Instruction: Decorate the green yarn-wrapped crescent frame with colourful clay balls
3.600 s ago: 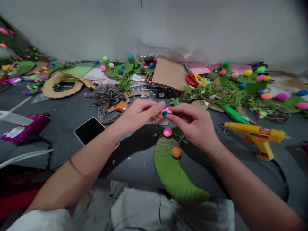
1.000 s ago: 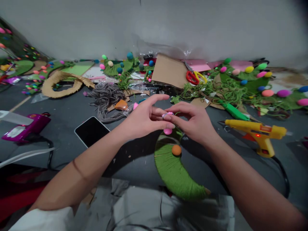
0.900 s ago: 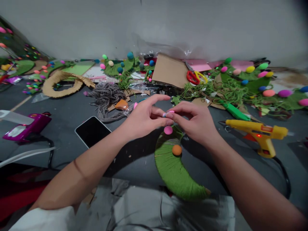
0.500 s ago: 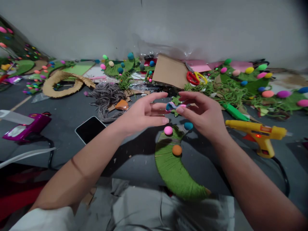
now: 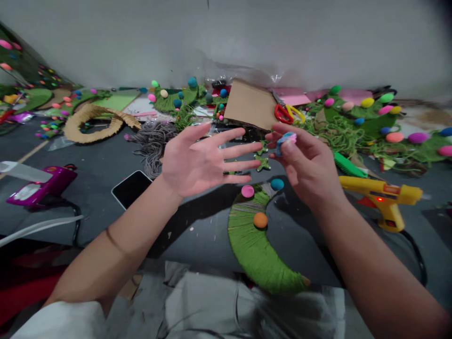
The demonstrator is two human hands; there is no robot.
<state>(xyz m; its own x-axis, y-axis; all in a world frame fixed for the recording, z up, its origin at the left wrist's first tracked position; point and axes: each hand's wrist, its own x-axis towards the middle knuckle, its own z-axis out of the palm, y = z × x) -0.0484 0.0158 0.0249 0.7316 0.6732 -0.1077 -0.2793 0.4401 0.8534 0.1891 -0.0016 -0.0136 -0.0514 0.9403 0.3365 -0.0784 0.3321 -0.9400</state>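
"Where was the small pink-and-blue piece (image 5: 287, 139)?"

"Up in the right hand (image 5: 307, 165), pinched between thumb and fingers, above the table and beyond the upper end of the green crescent (image 5: 254, 245). The left hand (image 5: 197, 160) held nothing; its fingers were spread, palm showing."

"What could have gone wrong?"

"The piece looked soft and small, so too hard a pinch might have crushed it, and too light a one might have dropped it near the green stars (image 5: 263, 164). A low sweep of either hand could have knocked the pink ball (image 5: 247, 191), the blue ball (image 5: 277, 184) or the orange ball (image 5: 260, 220), if they were loose; I couldn't tell. Farther out, the glue gun (image 5: 384, 192) had its red light on and its tip hidden behind the right arm, so a careless shift might have meant a burn, if it was hot."

"And compared with half a second earlier?"

"Then the piece sat between both hands, close to the left fingers. Since then the right hand had carried it away rightward, and the left had opened and turned up. The crescent and balls hadn't moved."
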